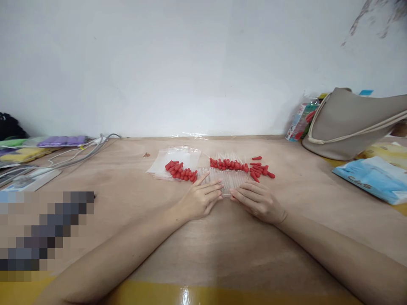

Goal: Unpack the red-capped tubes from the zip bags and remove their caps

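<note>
A flat row of thin clear tubes (230, 180) lies side by side on the table in front of me. My left hand (203, 195) rests at the tubes' left side, its fingers stretched out and the index finger apart. My right hand (259, 200) lies at their right side with fingers extended, fingertips touching the near end. Along the tubes' far part runs a row of small red rubber bulbs (229, 164). More loose red bulbs (260, 170) lie just beyond my right hand. Another cluster of red bulbs (180, 171) sits left of the tubes, partly on clear plastic bags (155, 168).
At the right stand a grey drawstring bag (343, 120) and a plastic package (300, 120), with a blue tissue pack (370, 180) nearer. A power strip (38, 180) with cables and coloured packets (60, 141) lie left. A wall (203, 67) closes the table's far edge.
</note>
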Motion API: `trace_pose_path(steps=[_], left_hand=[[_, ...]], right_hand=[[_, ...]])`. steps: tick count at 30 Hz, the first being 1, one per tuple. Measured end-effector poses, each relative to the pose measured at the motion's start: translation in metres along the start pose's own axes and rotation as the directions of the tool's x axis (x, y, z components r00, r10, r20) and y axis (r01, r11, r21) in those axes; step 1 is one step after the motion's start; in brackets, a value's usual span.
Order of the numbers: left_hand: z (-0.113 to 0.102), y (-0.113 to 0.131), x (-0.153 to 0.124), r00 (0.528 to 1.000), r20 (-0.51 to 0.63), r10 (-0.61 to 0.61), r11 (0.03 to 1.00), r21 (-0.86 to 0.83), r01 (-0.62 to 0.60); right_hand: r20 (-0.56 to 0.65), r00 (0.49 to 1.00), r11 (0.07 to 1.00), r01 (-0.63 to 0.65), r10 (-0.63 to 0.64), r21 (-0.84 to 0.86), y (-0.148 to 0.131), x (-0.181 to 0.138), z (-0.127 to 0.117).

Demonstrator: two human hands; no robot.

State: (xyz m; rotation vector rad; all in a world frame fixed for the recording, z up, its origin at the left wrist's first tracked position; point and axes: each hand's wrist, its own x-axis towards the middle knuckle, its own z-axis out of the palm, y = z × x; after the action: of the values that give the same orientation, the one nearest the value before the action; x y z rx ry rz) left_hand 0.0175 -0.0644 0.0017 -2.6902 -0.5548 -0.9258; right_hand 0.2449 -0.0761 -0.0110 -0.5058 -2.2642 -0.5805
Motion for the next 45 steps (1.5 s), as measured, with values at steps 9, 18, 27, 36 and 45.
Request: trace_pose_path(steps=[9, 18, 27, 36, 45], left_hand=[[0.005, -0.013, -0.001, 0.968, -0.163, -0.191, 0.982, -0.026, 0.189], [0.031, -0.017, 0.011, 0.923, -0.200, -0.328, 0.942, 0.005, 0.336], [0.036, -0.013, 0.016, 0.970, -0.127, -0.206, 0.973, 0.082, 0.217], [0.032, -0.011, 0.016, 0.983, -0.001, -0.182, 0.981, -0.064, 0.181], [0.020, -0.008, 0.019, 0.978, 0.066, -0.197, 0.979, -0.049, 0.200]], right_hand=[[-0.099, 0.894, 0.894, -0.443, 0.436, -0.064, 0.027, -0.012, -0.011], [-0.014, 0.196, 0.196, -0.980, 0.980, -0.037, 0.109, -0.054, -0.013], [0.104, 0.124, 0.131, -0.990, 0.987, -0.060, 0.102, -0.045, -0.009], [0.197, 0.188, 0.219, -0.964, 0.962, -0.150, 0.098, -0.041, -0.013], [0.187, 0.326, 0.372, -0.867, 0.927, -0.332, 0.096, -0.042, -0.008]])
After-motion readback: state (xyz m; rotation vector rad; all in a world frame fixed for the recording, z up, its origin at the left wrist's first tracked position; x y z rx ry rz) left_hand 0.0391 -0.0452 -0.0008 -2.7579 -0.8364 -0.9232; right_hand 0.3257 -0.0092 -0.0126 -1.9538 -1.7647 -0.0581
